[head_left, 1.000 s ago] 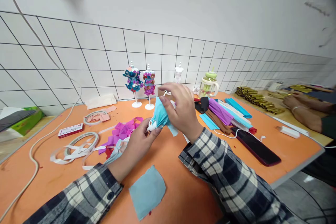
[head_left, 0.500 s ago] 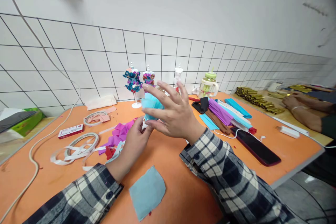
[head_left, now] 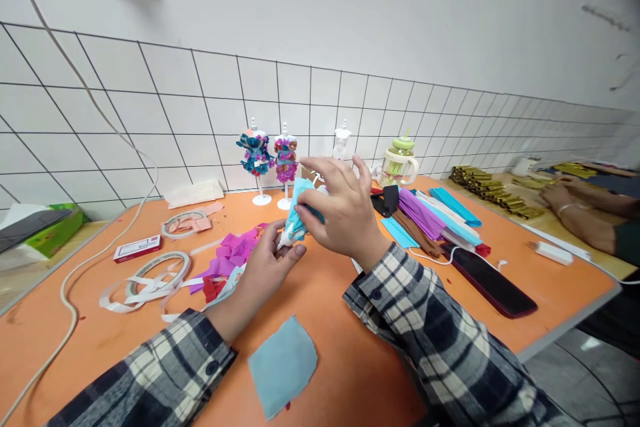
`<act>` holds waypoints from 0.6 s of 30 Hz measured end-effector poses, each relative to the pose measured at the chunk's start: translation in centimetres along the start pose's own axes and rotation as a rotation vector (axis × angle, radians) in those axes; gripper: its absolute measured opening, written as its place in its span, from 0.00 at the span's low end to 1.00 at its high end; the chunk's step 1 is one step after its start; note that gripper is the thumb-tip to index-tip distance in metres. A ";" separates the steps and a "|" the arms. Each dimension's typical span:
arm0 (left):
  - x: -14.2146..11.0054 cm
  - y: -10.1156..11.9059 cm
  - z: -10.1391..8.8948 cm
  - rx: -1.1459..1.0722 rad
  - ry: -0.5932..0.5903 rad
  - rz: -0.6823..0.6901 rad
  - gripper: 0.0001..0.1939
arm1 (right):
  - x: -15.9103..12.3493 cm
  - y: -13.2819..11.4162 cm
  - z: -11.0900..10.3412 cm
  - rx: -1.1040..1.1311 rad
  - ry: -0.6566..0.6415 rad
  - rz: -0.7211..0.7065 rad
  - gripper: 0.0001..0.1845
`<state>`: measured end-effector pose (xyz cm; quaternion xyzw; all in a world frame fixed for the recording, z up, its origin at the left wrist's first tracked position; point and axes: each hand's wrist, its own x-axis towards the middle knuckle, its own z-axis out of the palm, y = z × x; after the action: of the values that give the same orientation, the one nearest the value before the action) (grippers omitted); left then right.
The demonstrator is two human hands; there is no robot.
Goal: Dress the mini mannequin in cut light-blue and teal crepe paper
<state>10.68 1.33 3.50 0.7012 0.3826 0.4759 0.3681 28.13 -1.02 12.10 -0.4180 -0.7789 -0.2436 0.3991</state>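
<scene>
- The left forearm, in a checked sleeve [head_left: 150, 373], slants up from the lower left of the frame, just right of the purple scraps [head_left: 231, 253] at its wrist side.
- The left hand [head_left: 260, 273], left of centre, reaches up and right, its fingers curled nearly closed around the white form [head_left: 287, 238], thumb on the near side.
- The white form sits at centre frame, its lower end between the left thumb and fingers; blue paper [head_left: 299, 193] wraps it above them.
- Its long axis leans, the white end pointing lower left and the papered end pointing upper right.
- The right hand [head_left: 345, 213], right of centre, comes in from the lower right, wrist bent, the other fingers spread above. Its thumb and forefinger lie close together over the blue paper; I cannot tell whether they pinch it.
</scene>
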 end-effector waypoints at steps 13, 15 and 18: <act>0.5 0.6 -0.6 0.062 0.142 -0.035 0.21 | 0.5 1.6 -1.9 0.121 -0.110 -0.122 0.23; 0.4 0.6 -0.5 0.056 0.131 -0.028 0.21 | 0.4 1.3 -1.4 0.087 -0.165 -0.133 0.15; 0.2 0.6 -0.4 0.045 0.083 0.002 0.21 | 0.4 0.9 -1.1 0.075 -0.138 -0.083 0.03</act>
<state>10.48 1.31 4.16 0.6893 0.4074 0.4963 0.3356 29.25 -1.13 13.13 -0.3859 -0.8296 -0.2015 0.3496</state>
